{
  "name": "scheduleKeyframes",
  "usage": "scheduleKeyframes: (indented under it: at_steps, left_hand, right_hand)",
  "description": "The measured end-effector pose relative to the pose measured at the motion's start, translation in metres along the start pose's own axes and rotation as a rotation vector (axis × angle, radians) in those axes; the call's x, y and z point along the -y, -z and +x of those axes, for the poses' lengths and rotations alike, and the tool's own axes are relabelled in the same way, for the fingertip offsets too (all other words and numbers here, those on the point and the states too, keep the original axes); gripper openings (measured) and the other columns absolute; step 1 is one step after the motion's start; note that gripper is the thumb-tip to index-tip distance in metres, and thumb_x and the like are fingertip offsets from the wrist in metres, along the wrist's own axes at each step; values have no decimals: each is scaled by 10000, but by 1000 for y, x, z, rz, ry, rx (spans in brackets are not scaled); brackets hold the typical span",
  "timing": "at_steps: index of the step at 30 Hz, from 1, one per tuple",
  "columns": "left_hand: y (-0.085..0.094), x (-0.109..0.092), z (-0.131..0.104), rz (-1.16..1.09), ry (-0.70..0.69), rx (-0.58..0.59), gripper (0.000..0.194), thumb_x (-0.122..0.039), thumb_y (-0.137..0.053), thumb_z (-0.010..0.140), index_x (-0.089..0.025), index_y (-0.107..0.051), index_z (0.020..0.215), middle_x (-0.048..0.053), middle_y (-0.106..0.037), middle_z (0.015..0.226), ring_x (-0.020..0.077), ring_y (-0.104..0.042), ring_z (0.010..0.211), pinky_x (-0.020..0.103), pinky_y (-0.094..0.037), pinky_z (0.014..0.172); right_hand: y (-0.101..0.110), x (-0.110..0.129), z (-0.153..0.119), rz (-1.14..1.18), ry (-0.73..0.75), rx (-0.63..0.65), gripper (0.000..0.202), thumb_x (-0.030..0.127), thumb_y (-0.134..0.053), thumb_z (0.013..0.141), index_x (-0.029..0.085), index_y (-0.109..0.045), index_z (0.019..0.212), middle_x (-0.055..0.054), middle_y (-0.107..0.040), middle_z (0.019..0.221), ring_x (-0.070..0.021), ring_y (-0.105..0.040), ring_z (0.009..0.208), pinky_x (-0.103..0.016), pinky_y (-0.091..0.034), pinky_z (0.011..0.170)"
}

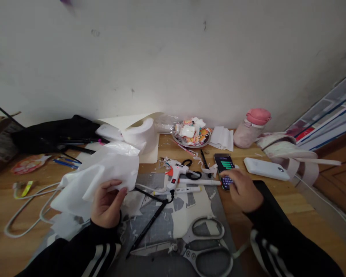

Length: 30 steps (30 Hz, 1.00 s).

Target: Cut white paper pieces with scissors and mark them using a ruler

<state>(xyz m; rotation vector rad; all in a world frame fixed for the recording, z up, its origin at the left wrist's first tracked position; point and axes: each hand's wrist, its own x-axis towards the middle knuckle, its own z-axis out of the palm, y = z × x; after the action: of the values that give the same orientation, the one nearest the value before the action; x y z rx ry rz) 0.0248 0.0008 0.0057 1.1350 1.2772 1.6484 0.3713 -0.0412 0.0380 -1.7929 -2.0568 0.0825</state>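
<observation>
My left hand [108, 206] is closed, thumb and fingers pinching the edge of a thin, crumpled white sheet [86, 184]; I cannot tell whether it is paper or plastic. The sheet spreads up and left from the hand. On the right, my right hand [243, 189] reaches over a smartphone [225, 167], a finger stretched out at its lit screen; the other fingers look curled. Green message bubbles and a keyboard show on the phone. Between my hands lies a white glue gun [175, 173], with large grey-handled scissors [190, 244] nearer me.
A grey cutting mat [154, 227] carries paper scraps and markers [190, 189]. Behind are a paper roll [140, 134], a dish of scraps [192, 145] and a pink-lidded bottle [250, 129]. A white power bank [265, 169] lies right; a white cable [25, 207] loops left.
</observation>
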Motion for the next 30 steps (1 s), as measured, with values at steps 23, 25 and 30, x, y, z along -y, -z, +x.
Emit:
scheduleKeyframes:
  at_steps: [23, 25, 30]
  left_hand:
    - [0, -1, -1, -16, -17, 5, 335, -303, -787, 595, -185, -565, 817, -41, -573, 637, 63, -496, 479, 166, -382, 445]
    - [0, -1, 1, 0, -33, 10, 318, -300, -776, 604, -184, -567, 814, -45, -566, 617, 65, -491, 464, 168, -381, 432]
    - [2, 6, 8, 1, -84, 33, 363, -346, -793, 520, -183, -554, 740, -57, -561, 503, 75, -481, 378, 155, -361, 361]
  right_hand:
    - [-16, -59, 4, -244, -415, 10, 594, 34, -444, 583, 236, -558, 1130, -74, -618, 1192, -281, -466, 1143, -441, -356, 863]
    - [-15, -61, 3, -255, -408, 12, 595, 33, -446, 580, 239, -568, 1124, -62, -635, 1168, -277, -469, 1141, -439, -359, 863]
    - [-14, -62, 3, -241, -415, 77, 509, 34, -443, 574, 280, -634, 976, -7, -703, 998, -255, -492, 1126, -435, -344, 879]
